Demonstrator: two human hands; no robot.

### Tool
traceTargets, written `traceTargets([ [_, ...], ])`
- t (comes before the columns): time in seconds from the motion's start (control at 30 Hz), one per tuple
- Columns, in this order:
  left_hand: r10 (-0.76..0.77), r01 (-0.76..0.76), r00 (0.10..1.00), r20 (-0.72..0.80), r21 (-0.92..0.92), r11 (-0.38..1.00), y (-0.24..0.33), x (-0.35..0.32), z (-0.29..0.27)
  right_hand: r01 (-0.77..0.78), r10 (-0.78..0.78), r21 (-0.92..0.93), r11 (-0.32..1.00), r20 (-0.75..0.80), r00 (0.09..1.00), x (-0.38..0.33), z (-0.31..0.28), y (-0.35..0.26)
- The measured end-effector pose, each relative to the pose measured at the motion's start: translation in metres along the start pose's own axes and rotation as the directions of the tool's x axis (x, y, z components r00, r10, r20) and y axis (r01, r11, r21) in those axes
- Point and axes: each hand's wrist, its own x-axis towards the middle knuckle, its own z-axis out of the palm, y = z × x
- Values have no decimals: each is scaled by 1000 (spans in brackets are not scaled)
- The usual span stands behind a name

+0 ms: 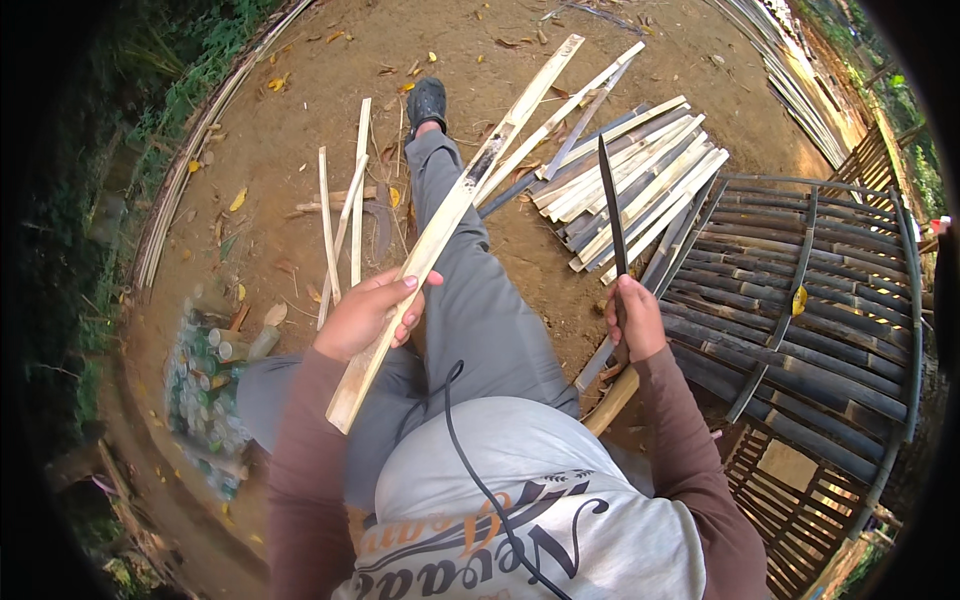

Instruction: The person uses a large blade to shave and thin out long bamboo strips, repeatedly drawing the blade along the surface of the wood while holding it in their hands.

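My left hand (pixel 372 312) is closed around a long pale bamboo strip (pixel 436 235), which slants from my lap up and to the right across my outstretched leg. A dark scorched-looking patch marks the strip's far half. In my right hand (pixel 636 318) is a machete (pixel 612 205), its long dark blade pointing up and away from me. Blade and strip are apart. The fingers of the right hand wrap the handle and hide most of it. Beyond the blade lies a pile of split bamboo strips (pixel 640 190), pale and dark faces mixed.
A slatted bamboo bench (pixel 790 310) stands close on my right. Several loose strips (pixel 361 190) lie on the dirt ground left of my leg. Glass and plastic bottles (pixel 205 400) are heaped at lower left. Long poles (pixel 190 160) edge the ground by the greenery. A black cable (pixel 480 480) hangs over my shirt.
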Motion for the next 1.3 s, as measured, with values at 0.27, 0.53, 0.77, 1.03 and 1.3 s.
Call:
traceTargets([
  [0.27,-59,59,998,3,-42,997,-5,-3,37,562,-573,-602,567,203,794,-18,84,14],
  [0.53,-103,103,995,0,-31,994,-32,13,50,618,-523,-624,478,363,771,-20,113,2],
  [0.77,-160,195,973,169,-218,956,-30,-12,40,605,-533,-610,512,327,781,-2,100,18],
  [1.03,-123,161,980,154,-266,950,-38,-45,19,351,-453,-746,566,74,889,103,65,-31],
  [1.3,-31,27,999,34,107,994,-26,-47,22,676,-535,-663,320,463,707,-13,114,-18],
])
